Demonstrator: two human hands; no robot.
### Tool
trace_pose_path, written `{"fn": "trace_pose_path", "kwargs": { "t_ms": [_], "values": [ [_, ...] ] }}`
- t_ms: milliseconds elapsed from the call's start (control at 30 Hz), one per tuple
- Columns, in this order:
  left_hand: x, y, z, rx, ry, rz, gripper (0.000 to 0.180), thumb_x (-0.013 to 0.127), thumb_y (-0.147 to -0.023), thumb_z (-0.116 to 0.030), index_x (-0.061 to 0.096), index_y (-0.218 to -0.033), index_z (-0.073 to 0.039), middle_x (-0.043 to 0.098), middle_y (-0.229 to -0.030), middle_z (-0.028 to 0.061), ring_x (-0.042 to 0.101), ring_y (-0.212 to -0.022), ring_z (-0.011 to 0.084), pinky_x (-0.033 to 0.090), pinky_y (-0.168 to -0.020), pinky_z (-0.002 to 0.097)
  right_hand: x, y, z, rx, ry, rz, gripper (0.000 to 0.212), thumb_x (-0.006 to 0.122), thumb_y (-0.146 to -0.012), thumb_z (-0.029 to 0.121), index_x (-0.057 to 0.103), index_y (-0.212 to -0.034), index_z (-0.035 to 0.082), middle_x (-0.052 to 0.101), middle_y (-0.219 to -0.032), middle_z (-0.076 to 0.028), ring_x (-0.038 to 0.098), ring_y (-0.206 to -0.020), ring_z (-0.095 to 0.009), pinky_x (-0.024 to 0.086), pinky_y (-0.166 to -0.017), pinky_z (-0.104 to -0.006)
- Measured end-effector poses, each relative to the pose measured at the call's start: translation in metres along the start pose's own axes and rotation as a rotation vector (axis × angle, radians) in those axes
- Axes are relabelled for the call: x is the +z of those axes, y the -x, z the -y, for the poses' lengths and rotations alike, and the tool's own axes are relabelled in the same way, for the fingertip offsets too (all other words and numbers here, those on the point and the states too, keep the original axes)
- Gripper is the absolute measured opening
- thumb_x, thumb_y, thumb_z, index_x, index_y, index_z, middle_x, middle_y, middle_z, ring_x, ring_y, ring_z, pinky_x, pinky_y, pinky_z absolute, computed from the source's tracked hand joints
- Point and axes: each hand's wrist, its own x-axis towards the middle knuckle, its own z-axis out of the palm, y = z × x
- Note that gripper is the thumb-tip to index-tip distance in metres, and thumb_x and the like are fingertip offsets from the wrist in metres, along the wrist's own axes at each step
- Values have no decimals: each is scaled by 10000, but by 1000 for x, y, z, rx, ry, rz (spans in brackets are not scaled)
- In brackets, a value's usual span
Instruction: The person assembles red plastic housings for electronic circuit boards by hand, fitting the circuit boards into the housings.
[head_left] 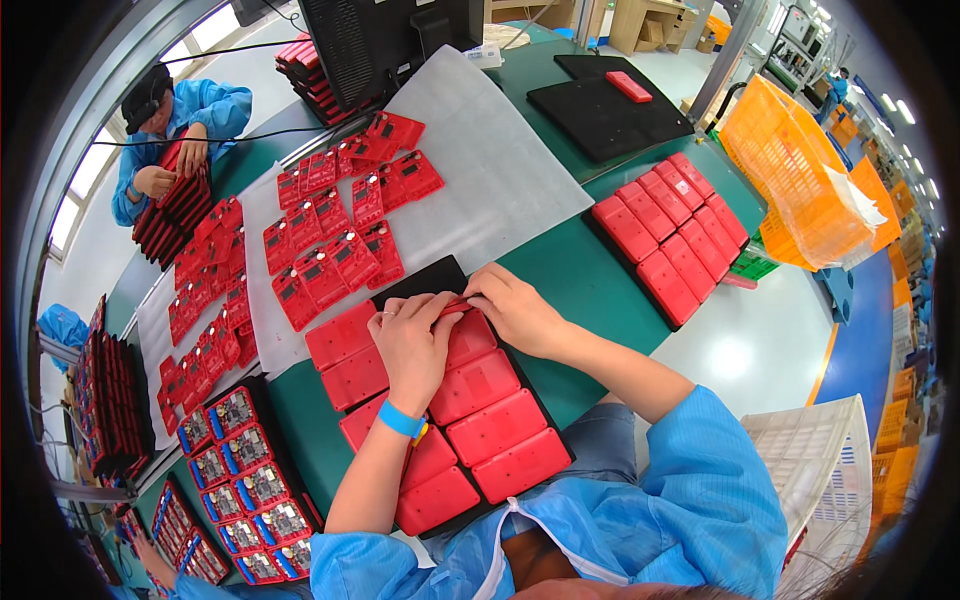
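In front of me lies a black tray [434, 278] with rows of red plastic casings [494, 430] set in it. Over its far end my two hands meet. My left hand [412, 335], with a blue band at its wrist, has its fingers curled on a small red plastic casing [457, 307], seen nearly edge-on. From the other side my right hand [512, 308] pinches the same casing with thumb and fingers. My fingers cover much of it. Beyond my left hand, red casing parts with circuit boards [322, 280] lie on a white sheet [450, 170].
At right sits another filled tray of red casings [665, 225]. Left are trays of open casings with boards [245, 490]. Black foam sheets [600, 110], a monitor [390, 50] and an orange crate [790, 160] stand farther off. A co-worker [180, 130] handles stacked red-edged trays.
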Motion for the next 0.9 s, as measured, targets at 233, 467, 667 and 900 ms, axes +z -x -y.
{"fn": "trace_pose_path", "kwargs": {
  "t_ms": [233,467,667,900],
  "values": [
    [-3,-1,-2,-28,23,23,207,743,-857,-182,772,-1051,-115,736,-1053,7,591,-987,225,374,-892,409,4,-9,0,-397,416,8,214,642,-810,77,587,-984,-35,653,-1040,-181,672,-916,-343,576,-781,-405],
    [6,2,6,-35,29,-43,206,778,-809,-151,762,-1010,-111,736,-980,5,586,-934,231,376,-875,440,19,-9,11,-420,757,21,257,625,-801,117,600,-989,-56,683,-1005,-241,704,-862,-315,603,-716,-356],
    [6,1,4,-66,16,-36,186,775,-806,-137,747,-987,-105,737,-933,21,589,-921,238,373,-886,457,19,-14,11,-263,669,255,190,626,-792,115,591,-926,-15,655,-864,-158,693,-778,-281,572,-628,-371],
    [8,3,4,-39,10,-60,180,770,-824,-166,740,-991,-108,741,-933,30,596,-938,241,367,-890,473,22,-9,9,-256,574,102,172,620,-802,100,587,-935,-4,638,-855,-138,686,-777,-293,567,-642,-387]
  ]
}}
